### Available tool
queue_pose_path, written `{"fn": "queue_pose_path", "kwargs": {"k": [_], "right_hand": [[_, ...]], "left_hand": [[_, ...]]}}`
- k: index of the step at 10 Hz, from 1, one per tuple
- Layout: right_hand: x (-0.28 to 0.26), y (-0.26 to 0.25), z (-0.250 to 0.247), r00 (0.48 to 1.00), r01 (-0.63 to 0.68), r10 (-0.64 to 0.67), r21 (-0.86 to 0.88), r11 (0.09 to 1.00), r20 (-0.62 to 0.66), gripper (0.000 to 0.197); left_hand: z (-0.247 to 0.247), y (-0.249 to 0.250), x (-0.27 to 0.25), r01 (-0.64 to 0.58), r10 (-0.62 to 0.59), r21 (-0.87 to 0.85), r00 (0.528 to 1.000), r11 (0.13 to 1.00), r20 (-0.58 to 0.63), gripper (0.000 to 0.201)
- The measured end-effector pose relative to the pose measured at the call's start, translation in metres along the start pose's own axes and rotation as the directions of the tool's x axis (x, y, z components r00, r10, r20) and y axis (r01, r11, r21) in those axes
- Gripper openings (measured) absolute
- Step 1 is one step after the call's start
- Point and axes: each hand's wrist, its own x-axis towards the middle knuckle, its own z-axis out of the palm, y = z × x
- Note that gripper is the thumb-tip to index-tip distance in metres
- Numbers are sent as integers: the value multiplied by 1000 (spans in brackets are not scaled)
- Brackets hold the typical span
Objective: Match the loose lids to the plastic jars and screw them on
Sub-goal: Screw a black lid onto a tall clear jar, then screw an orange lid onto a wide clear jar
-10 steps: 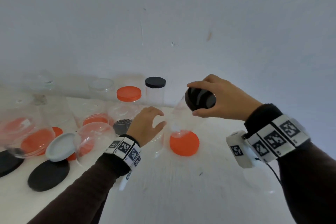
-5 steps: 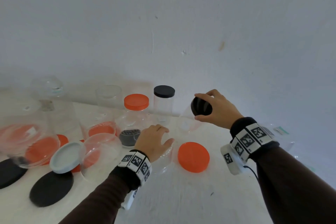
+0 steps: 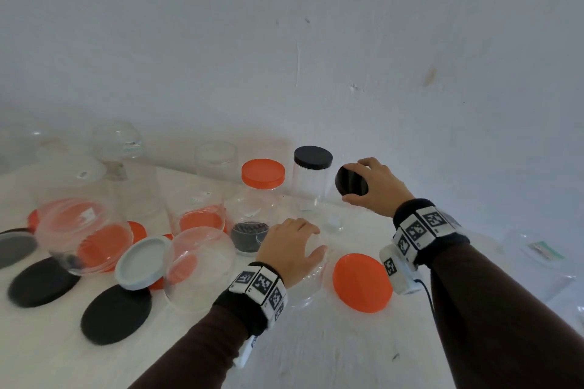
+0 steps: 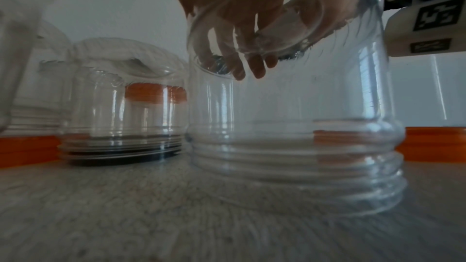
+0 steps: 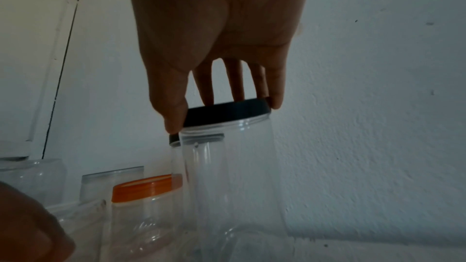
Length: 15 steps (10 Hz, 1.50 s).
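My right hand grips the black lid of a clear jar, thumb on one side and fingers on the other. The jar leans towards me, close to the back wall and just right of a standing black-lidded jar. The right wrist view shows that lid seated on the jar's mouth. My left hand sits on an upside-down clear jar, fingers curled over its base. In the left wrist view this jar stands threads-down on the table. A loose orange lid lies beside it.
An orange-lidded jar stands at the back. Left of my hands are several upturned clear jars, some over orange lids, a grey lid and two loose black lids. A clear bag lies at the right.
My right hand has carried the black-lidded jar away from the orange lid, back and down beside the other black-lidded jar. The left hand has stayed on the upturned jar.
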Motion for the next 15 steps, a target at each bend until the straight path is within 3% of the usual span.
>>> {"fn": "queue_pose_path", "kwargs": {"k": [4, 9, 11, 12, 13, 14, 15], "right_hand": [[18, -6, 12, 992, 30, -34, -26, 999, -123, 36], [12, -2, 18, 994, 88, -91, -50, 995, -59, 54], [-17, -4, 13, 979, 112, -104, 39, 993, -176, 48], [-41, -1, 17, 982, 133, -118, 96, 987, -146, 40], [-63, 6, 31, 992, 100, -106, 90, 991, 74, 40], [-82, 14, 52, 922, 16, -16, 3, 1000, 387, 57], [-99, 20, 69, 848, 3, 32, -64, 998, 530, 71]], "left_hand": [[-2, 0, 0, 8, -8, -13, 1000, 1000, 2, 40], [-2, 0, 0, 12, -12, -25, 1000, 1000, 5, 39], [-2, 0, 0, 11, -11, -29, 1000, 1000, 15, 39], [-3, 0, 1, 11, -10, -28, 1000, 1000, 23, 39], [-3, 2, 1, 13, -13, -11, 999, 1000, 36, 41], [-4, 2, 1, 14, -13, -9, 999, 1000, 39, 44], [-6, 4, -1, 18, -16, -37, 999, 999, 48, 48]]}}
